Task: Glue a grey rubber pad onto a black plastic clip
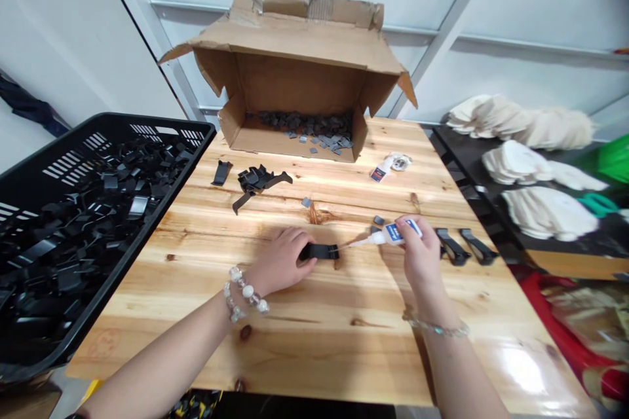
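Observation:
My left hand (281, 260) is closed around a black plastic clip (322, 251) lying on the wooden table (314, 340), pinning it near the table's middle. My right hand (417, 255) grips a small white glue bottle with a blue label (393, 234), tilted so its nozzle points left at the clip's right end. A small grey square pad (379, 220) lies just behind the bottle. Beaded bracelets are on both wrists.
A black crate (73, 144) full of black clips stands at the left. An open cardboard box (295, 78) holding several grey pads sits at the back. A pile of clips (258, 181), a second glue bottle (390, 166) and two finished clips (464, 247) lie on the table.

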The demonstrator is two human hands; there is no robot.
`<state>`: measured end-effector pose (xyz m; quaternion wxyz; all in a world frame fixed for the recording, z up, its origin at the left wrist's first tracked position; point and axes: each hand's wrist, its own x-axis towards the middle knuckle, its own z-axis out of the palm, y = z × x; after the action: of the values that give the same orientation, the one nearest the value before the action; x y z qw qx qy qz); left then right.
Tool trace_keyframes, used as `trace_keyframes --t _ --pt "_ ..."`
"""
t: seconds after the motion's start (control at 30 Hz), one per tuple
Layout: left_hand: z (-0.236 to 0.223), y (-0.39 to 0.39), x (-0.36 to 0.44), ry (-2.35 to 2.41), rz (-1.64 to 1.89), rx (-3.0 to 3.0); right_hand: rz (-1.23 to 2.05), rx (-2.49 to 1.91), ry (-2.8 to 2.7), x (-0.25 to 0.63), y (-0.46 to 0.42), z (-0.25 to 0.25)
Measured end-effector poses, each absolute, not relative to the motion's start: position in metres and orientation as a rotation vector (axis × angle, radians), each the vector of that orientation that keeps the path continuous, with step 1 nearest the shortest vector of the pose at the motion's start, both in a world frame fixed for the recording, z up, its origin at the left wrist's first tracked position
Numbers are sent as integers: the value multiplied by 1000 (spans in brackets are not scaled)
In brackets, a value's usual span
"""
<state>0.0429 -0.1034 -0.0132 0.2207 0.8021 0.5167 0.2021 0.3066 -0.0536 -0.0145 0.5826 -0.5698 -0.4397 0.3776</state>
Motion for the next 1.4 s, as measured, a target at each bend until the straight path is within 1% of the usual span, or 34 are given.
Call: trace_keyframes --t 1.4 --pt "-16 -102 43 1421 539 2274 863 -1291 -1071 309 -56 -16"
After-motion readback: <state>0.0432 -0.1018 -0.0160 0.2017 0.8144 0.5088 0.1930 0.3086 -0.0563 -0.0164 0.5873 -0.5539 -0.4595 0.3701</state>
